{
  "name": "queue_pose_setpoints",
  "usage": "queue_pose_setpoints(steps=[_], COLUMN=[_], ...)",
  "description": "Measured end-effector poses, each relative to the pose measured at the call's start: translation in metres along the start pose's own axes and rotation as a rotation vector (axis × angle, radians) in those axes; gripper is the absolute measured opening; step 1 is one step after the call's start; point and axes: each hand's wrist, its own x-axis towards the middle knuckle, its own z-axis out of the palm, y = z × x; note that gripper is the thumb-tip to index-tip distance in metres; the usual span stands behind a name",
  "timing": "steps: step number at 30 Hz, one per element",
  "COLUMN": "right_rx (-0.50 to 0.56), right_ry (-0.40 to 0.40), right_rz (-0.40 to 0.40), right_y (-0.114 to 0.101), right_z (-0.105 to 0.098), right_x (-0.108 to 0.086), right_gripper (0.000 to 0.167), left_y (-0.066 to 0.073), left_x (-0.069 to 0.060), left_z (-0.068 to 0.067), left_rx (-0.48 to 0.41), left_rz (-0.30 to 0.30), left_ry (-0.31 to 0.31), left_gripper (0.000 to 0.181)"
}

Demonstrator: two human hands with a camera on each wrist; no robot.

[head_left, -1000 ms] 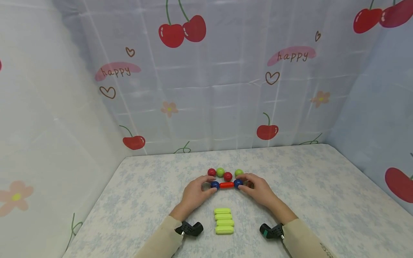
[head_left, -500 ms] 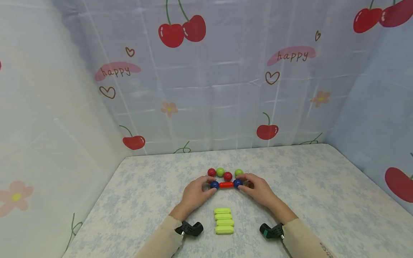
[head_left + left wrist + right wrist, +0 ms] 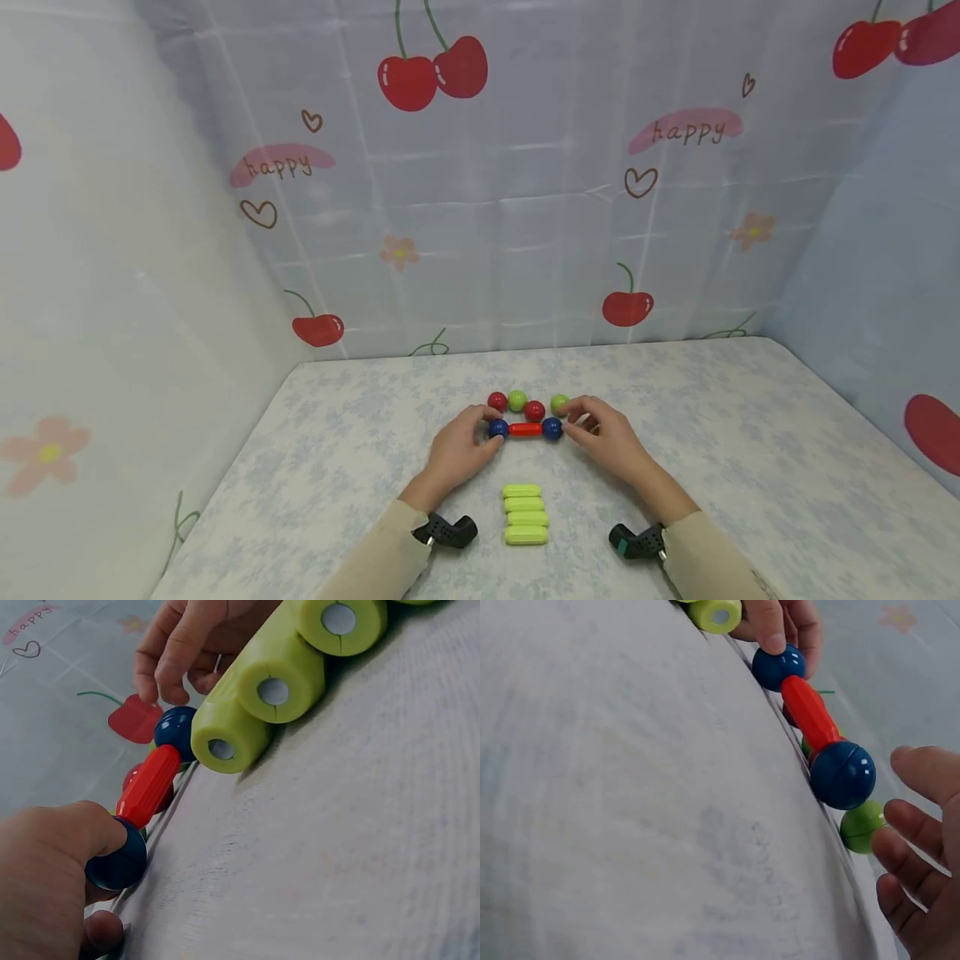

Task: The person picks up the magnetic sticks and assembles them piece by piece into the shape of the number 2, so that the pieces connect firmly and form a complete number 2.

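Note:
A red rod (image 3: 525,430) joins two blue balls in a row on the table. My left hand (image 3: 456,448) pinches the left blue ball (image 3: 498,428) between thumb and fingers, as the left wrist view also shows. Close beside the right blue ball (image 3: 552,429) is my right hand (image 3: 611,442). In the right wrist view a gap separates this hand's loosely bent fingers (image 3: 904,855) from the blue ball (image 3: 843,775), and nothing is held there. Just behind the row lie a red ball (image 3: 535,410) and a green ball (image 3: 559,403), the green one near my right fingertips.
Another red ball (image 3: 497,402) and green ball (image 3: 517,400) sit at the back left of the row. Several yellow-green rods (image 3: 526,513) lie stacked side by side between my forearms. A printed curtain (image 3: 495,275) stands behind the table (image 3: 675,392).
My right hand has let go of the right blue ball and drawn slightly to the right. The left hand keeps its pinch, and the joined piece stays in nearly the same place.

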Motion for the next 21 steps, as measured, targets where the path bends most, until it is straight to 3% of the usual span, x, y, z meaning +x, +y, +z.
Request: queue_pose_setpoints(steps=[5,13,16,21], right_rx=[0.024,0.077,0.120,0.176], right_ry=[-0.021,-0.180,-0.241,-0.301], right_rz=[-0.054,-0.212,-0.206,-0.130], right_y=[-0.023,-0.044,-0.044,-0.038], right_z=[-0.002,0.000,0.005,0.014], right_x=[-0.003,-0.021,-0.027,-0.035], right_gripper=[0.017,0.019,0.020,0.020], left_y=[0.000,0.002,0.001,0.001], left_x=[0.001,0.004,0.003,0.000], left_z=[0.000,-0.002,-0.002,-0.002], left_rx=[-0.003,0.010,0.018,-0.005], left_rz=[-0.005,-0.005,-0.011,-0.016], left_ry=[-0.003,0.000,0.009,0.001], left_gripper=[0.032,0.032,0.032,0.031])
